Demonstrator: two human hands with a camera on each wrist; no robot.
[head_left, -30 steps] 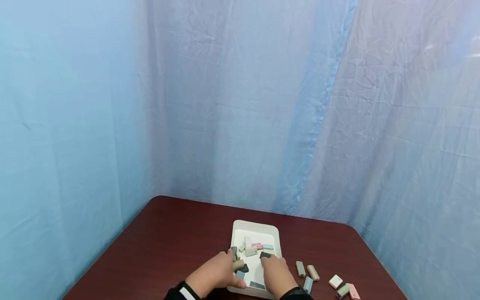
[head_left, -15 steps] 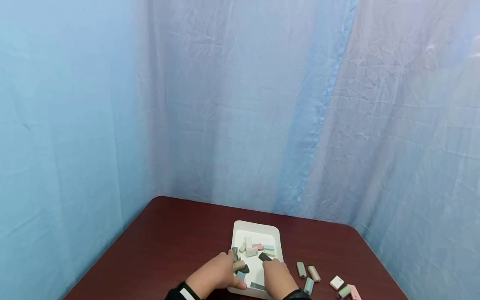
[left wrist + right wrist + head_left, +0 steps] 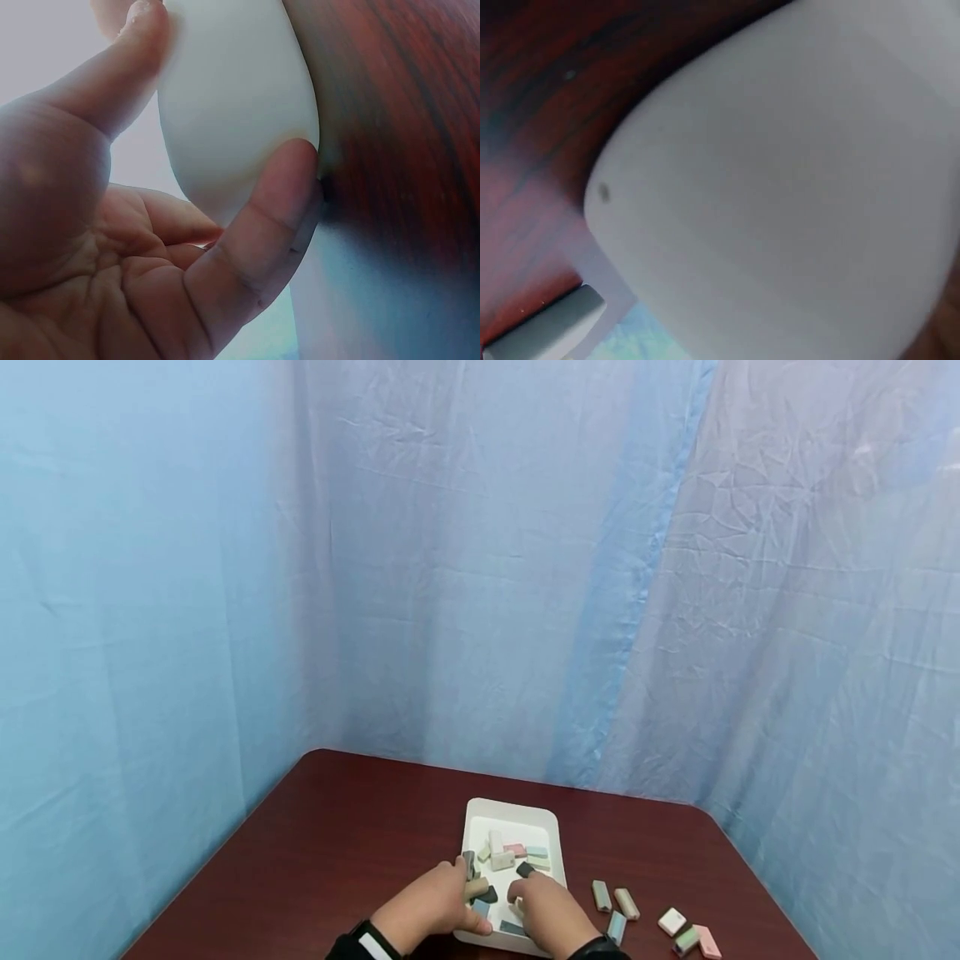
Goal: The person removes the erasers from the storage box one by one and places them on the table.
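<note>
In the head view a white tray (image 3: pixel 513 814) stands on the table with several small eraser-like blocks in it. My left hand (image 3: pixel 431 906) grips its left side; the left wrist view shows a fingertip on the tray's pale outer wall (image 3: pixel 232 97). My right hand (image 3: pixel 551 914) is over the tray's right side, index finger bent down inside. Just beyond its knuckles lies a dark grey block (image 3: pixel 524 868). Whether the fingertips hold anything is hidden. Beige (image 3: pixel 476 888) and dark blocks sit beside my left hand. White (image 3: pixel 502 860) and pink (image 3: pixel 514 850) blocks lie farther back.
Right of the tray, several loose blocks lie on the dark red table (image 3: pixel 375 827), among them a blue one (image 3: pixel 617 928), a white one (image 3: pixel 671 922) and a pink one (image 3: pixel 707 942). Blue curtains (image 3: pixel 480 568) hang behind the table.
My right hand has shifted slightly within the tray, and its index finger now bends to the left, away from the dark grey block. The left hand has stayed on the tray's side.
</note>
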